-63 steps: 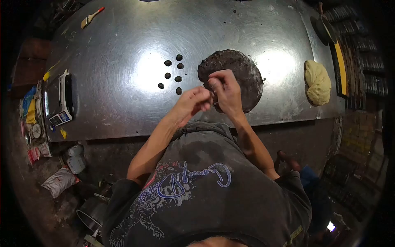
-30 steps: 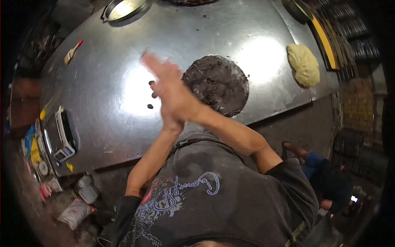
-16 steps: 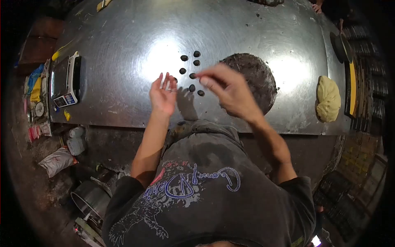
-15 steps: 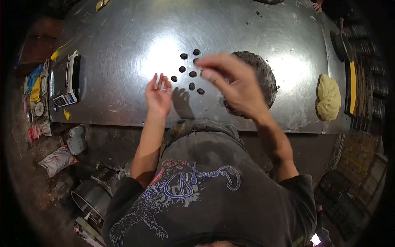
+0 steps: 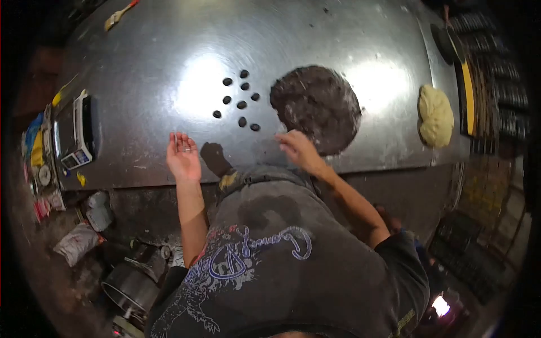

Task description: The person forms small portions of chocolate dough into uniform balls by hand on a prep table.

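Observation:
My left hand (image 5: 184, 158) is palm up above the steel table's near edge, fingers apart and nothing in it. Near the lower left rim of a large round dark dough slab (image 5: 316, 110), my right hand (image 5: 298, 149) has its fingers bent together; whether something small is between them is too small to tell. Several small dark balls (image 5: 242, 105) lie scattered on the metal between the two hands and farther back.
On the steel table (image 5: 152, 73), a scale (image 5: 76, 132) stands at the left and a brush (image 5: 119, 15) lies at the far left. Pale yellow dough (image 5: 435, 116) rests at the right. Stacked dark trays (image 5: 510, 93) stand beyond; a metal pot (image 5: 131, 286) is below left.
My right hand has moved from above the dark slab's left side down toward its near edge. My left hand has shifted left and nearer. The view has shifted, and more of the slab shows.

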Demonstrator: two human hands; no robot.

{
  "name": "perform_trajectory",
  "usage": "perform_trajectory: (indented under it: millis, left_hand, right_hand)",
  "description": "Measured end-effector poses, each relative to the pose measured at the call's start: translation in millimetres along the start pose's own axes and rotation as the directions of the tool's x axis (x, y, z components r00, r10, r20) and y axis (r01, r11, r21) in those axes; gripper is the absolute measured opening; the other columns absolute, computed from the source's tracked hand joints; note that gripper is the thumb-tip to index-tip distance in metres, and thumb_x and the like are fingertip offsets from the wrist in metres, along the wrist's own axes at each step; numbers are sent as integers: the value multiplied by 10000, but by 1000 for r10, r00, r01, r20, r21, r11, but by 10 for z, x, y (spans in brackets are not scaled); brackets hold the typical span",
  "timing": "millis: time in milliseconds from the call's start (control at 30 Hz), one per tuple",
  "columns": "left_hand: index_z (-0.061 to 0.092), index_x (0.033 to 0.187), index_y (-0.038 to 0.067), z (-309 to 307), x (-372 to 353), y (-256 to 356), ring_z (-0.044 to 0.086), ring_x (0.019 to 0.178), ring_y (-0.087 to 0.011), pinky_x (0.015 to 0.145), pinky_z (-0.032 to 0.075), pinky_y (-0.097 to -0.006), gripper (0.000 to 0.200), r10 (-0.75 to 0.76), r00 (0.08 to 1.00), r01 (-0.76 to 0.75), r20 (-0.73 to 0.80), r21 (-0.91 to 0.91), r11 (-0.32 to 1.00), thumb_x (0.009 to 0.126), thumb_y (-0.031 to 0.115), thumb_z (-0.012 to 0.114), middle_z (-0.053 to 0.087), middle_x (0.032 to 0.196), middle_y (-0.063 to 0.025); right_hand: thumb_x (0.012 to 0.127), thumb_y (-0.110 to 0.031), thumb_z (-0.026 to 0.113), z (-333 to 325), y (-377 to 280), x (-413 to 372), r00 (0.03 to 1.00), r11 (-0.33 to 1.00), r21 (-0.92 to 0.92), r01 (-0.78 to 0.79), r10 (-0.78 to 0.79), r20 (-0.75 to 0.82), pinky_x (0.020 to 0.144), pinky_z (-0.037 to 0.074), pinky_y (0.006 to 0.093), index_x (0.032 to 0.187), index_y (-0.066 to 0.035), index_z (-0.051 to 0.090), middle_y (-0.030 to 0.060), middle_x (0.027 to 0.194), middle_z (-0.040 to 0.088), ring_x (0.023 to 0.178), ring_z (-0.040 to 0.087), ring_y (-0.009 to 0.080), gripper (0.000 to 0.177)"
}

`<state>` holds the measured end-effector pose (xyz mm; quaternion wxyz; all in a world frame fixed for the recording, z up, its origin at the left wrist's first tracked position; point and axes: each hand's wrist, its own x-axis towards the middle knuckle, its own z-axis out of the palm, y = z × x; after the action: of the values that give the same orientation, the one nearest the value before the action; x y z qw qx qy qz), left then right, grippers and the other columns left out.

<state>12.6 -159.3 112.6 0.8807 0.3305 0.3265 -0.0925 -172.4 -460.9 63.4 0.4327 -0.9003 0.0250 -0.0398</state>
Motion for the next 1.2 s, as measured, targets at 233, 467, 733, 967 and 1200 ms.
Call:
perform_trajectory:
  millis: [233,467,733,967,1200]
  left_hand:
    - [576,1230,65,357,94,-155,581,998,-185,897,520,-334,255,-156,984,146,89,115,983,999,164,540,586,1088,-43]
    - [562,1247,65,795,-76,-165,564,987,-187,904,509,-343,240,-172,931,130,321,147,980,1024,147,523,576,1070,-51]
    - [641,1178,75,30,209,-24,611,980,-189,881,519,-350,218,-217,974,212,68,69,975,989,136,551,644,1053,-28]
    - [637,1186,78,342,213,-32,611,992,-186,892,528,-358,222,-164,984,157,75,81,984,1001,148,538,643,1071,-30]
    - [616,1202,68,361,237,-17,606,991,-193,905,528,-353,226,-134,989,127,68,103,987,1011,154,531,623,1073,-42]
  right_hand:
    - [879,-72,696,-619,548,125,801,938,36,-344,313,-511,774,497,391,1129,-70,664,115,954,580,825,606,271,252]
    - [933,-123,656,-472,768,628,761,931,-158,-329,162,-629,817,486,403,1092,-69,666,139,1011,557,900,596,301,168]
    - [984,-167,625,-1367,1186,698,548,508,842,-182,763,-342,695,493,265,1055,-25,662,36,852,628,751,606,137,163]
    - [949,-141,654,-1783,1288,1219,855,891,20,-453,441,-274,868,512,377,1134,-39,698,123,999,649,984,636,271,216]
    - [947,-167,653,-1780,1521,1378,911,864,-292,-410,400,-98,855,514,381,1142,-32,701,120,1025,667,930,640,268,242]
